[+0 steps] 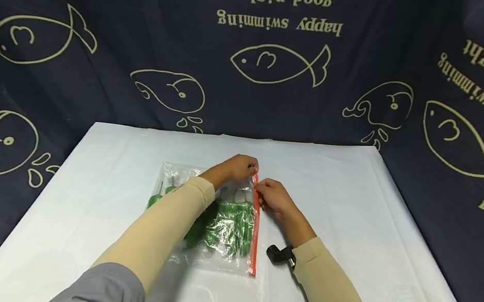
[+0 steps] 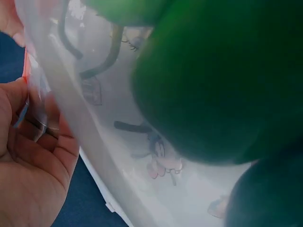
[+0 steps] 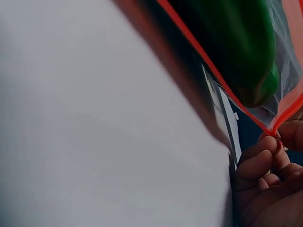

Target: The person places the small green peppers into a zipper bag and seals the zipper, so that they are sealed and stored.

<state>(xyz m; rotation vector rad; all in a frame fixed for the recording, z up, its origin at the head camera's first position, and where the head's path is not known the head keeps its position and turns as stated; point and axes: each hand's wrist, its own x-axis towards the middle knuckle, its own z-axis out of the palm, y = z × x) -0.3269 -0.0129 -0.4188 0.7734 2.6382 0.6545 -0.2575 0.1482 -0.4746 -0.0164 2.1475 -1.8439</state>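
A clear plastic zip bag (image 1: pixel 225 261) with a red zip strip (image 1: pixel 256 236) lies on the table, several green peppers (image 1: pixel 231 222) inside it. At the strip's far end, my left hand (image 1: pixel 241 168) pinches the bag's corner; in the left wrist view that hand (image 2: pixel 38 161) grips the plastic edge, with green peppers (image 2: pixel 203 90) and their stems close by. Just nearer along the strip, my right hand (image 1: pixel 276 198) pinches the red zip between thumb and finger. In the right wrist view the fingers (image 3: pixel 258 165) hold the red zip (image 3: pixel 227 90) where its two sides meet.
The bag rests on a white-covered table (image 1: pixel 335 186). A dark blue curtain (image 1: pixel 272 108) with fish and whale drawings stands around its back and sides. A black wrist device (image 1: pixel 280 255) sits at the right sleeve's cuff.
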